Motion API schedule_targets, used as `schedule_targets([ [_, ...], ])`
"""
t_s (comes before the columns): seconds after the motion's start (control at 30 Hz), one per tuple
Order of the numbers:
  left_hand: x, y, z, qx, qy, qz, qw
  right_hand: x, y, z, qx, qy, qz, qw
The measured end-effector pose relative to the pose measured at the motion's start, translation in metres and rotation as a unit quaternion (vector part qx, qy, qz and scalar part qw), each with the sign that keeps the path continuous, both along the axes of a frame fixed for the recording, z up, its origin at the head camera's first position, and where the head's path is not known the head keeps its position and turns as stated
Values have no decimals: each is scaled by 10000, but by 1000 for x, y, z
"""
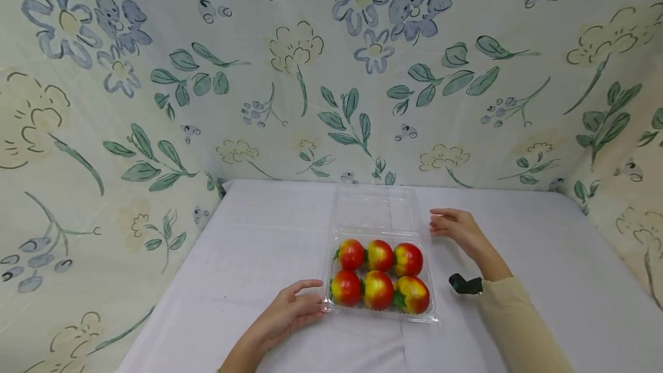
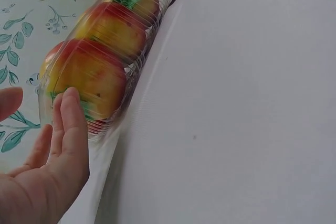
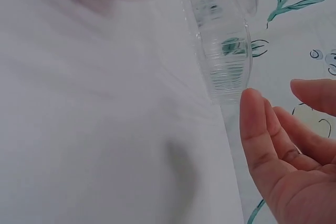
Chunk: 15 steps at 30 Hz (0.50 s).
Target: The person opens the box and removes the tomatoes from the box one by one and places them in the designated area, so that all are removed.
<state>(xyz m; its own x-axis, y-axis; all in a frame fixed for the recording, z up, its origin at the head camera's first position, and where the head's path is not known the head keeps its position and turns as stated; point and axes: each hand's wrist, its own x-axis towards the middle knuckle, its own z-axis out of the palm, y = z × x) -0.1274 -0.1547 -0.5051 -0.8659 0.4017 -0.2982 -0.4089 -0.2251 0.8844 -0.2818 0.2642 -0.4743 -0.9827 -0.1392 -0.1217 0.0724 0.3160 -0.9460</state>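
The clear plastic clamshell container (image 1: 383,316) sits on the tabletop (image 1: 259,235), which is covered with a white cloth. It stands open; its transparent lid (image 1: 373,209) is laid back on the far side and lies flat or nearly so. Contents: six red-and-yellow fruits (image 1: 378,290), arranged in two rows of three, near and far. Green leafy caps are visible on several; the near right fruit has its cap turned toward the left.

Left hand (image 1: 292,309): positioned at the container's left wall, close to the near corner. Fingers extended and loosely spread, thumb apart, nothing gripped. The fingertips are at the plastic; whether they bear on it cannot be determined.

Right hand (image 1: 458,232): raised to the right of the lid, near its hinge side, with a small gap visible from the head view. Fingers relaxed and slightly bent, thumb separate, nothing held. A black device (image 1: 463,284) is located at this wrist, beside the end of a pale yellow sleeve (image 1: 523,321).

Surroundings: floral fabric (image 1: 311,73), printed with blue flowers and green leaves, hangs behind the tabletop and along both sides.
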Motion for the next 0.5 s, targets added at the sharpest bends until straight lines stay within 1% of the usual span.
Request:
schedule_targets([
  [0.1,-3,-1,0,-56,161,58,9998,3,1,2,52,104,-29,9999],
  [0.27,-7,-1,2,-368,382,371,9979,9,2,8,257,254,-54,9993],
  [0.37,-10,-1,3,-670,572,547,9946,13,1,12,425,385,-106,9983],
  [0.5,-15,-1,2,-1062,972,660,9874,21,0,17,653,672,-239,9953],
])
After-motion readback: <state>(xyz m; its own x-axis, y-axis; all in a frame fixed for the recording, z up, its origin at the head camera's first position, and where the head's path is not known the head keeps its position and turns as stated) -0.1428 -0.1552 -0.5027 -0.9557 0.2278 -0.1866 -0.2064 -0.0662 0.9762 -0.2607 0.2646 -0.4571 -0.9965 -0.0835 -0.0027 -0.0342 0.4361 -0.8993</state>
